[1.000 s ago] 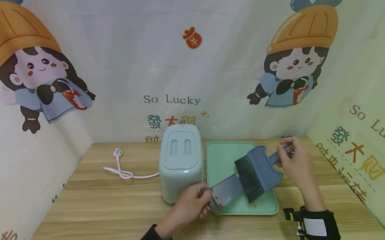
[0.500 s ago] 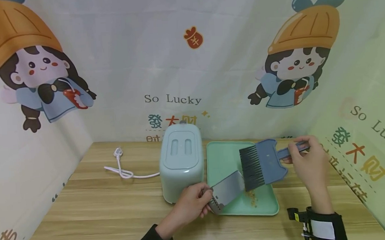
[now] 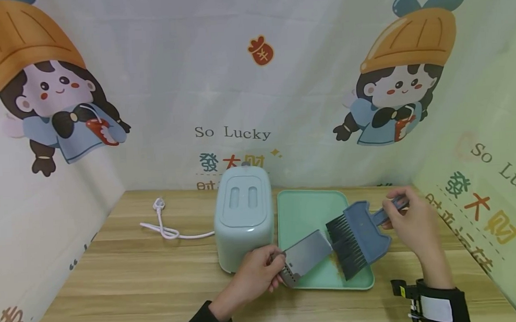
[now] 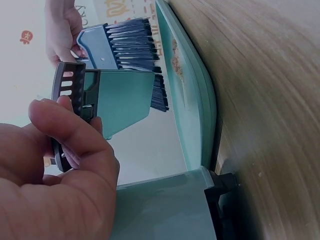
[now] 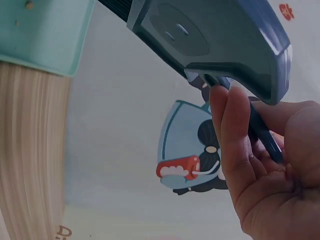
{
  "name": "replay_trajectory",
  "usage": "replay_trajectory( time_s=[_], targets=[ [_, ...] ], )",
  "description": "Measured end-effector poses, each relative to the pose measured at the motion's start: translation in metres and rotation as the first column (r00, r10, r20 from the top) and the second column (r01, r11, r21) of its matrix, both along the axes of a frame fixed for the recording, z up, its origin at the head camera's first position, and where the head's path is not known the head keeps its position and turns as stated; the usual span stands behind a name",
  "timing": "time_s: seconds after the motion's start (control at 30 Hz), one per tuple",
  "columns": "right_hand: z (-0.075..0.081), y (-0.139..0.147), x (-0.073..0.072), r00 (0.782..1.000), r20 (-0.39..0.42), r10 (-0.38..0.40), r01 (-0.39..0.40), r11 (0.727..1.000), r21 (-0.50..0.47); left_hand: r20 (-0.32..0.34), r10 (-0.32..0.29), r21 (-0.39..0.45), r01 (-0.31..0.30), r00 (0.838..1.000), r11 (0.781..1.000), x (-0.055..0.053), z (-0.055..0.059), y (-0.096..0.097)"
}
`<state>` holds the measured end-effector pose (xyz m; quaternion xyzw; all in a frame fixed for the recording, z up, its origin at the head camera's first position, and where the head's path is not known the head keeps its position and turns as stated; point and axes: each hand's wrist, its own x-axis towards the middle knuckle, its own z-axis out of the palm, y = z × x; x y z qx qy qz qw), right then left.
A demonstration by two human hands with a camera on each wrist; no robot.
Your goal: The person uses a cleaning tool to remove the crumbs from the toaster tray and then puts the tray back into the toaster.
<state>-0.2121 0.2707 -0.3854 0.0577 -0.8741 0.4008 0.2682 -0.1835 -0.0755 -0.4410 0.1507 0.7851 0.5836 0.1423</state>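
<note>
My left hand [image 3: 259, 271] pinches the perforated end of a flat, shiny crumb tray [image 3: 308, 255], which slants above the near part of a green tray [image 3: 303, 204]. The left wrist view shows my curled fingers on its dark slotted end [image 4: 70, 82]. By its thin handle, my right hand [image 3: 416, 221] grips a wide blue brush [image 3: 366, 230] with black bristles, seen from below in the right wrist view. Those bristles sit just right of the crumb tray's far end. Brown crumbs [image 4: 176, 62] lie on the green tray, partly hidden by the bristles in the head view.
A pale blue-green toaster [image 3: 243, 214] stands left of the green tray, close beside my left hand. Its white cord [image 3: 170, 234] and plug lie on the wooden table [image 3: 129, 282] to the left. A printed cloth [image 3: 306, 82] hangs behind the table.
The brush was over the crumb tray, moved right off its end, then dropped toward the green tray's near right corner. More crumbs show on the green tray. My left hand stays still.
</note>
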Motion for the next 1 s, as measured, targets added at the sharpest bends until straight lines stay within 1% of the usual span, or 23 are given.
replay_trajectory(
  time_s=[0.13,0.2,0.27,0.37,0.43,0.47,0.6,0.77,0.83,1.0],
  targets=[
    [0.003,0.003,0.004,0.997,-0.076,-0.020,0.022,1.000,0.015,0.005,-0.006,-0.002,0.006,1.000,1.000,0.000,0.000,0.001],
    [0.004,0.001,0.004,0.993,-0.119,0.002,-0.002,1.000,0.002,0.009,-0.009,0.001,0.009,1.000,1.000,0.000,0.000,0.000],
    [0.005,-0.002,0.003,0.987,-0.149,0.057,-0.058,0.998,-0.005,0.010,-0.011,0.008,0.011,1.000,1.000,0.000,0.000,0.000],
    [0.003,-0.008,0.000,0.978,-0.145,0.152,-0.154,0.988,0.000,0.015,-0.012,0.023,0.011,1.000,1.000,0.000,0.000,0.000],
    [0.002,-0.011,-0.002,0.973,-0.131,0.192,-0.192,0.981,0.007,0.021,-0.010,0.029,0.009,1.000,1.000,0.000,0.000,0.000],
    [0.000,-0.011,-0.003,0.972,-0.126,0.198,-0.198,0.980,0.014,0.024,-0.008,0.030,0.008,1.000,1.000,0.000,0.001,0.000],
    [-0.004,-0.006,-0.004,0.978,-0.117,0.173,-0.172,0.985,0.015,0.035,-0.007,0.031,0.006,0.999,0.999,-0.001,0.000,0.000],
    [-0.007,0.007,-0.005,0.987,-0.127,0.099,-0.096,0.995,0.029,0.046,-0.013,0.043,0.011,0.999,0.999,0.000,0.001,0.000],
    [-0.006,0.009,-0.004,0.988,-0.138,0.071,-0.066,0.997,0.041,0.043,-0.012,0.050,0.010,0.999,0.999,0.000,0.001,0.001],
    [-0.001,0.008,-0.002,0.985,-0.171,0.029,-0.026,0.999,0.022,0.033,-0.005,0.057,0.003,0.999,0.998,0.001,0.001,0.001]
  ],
)
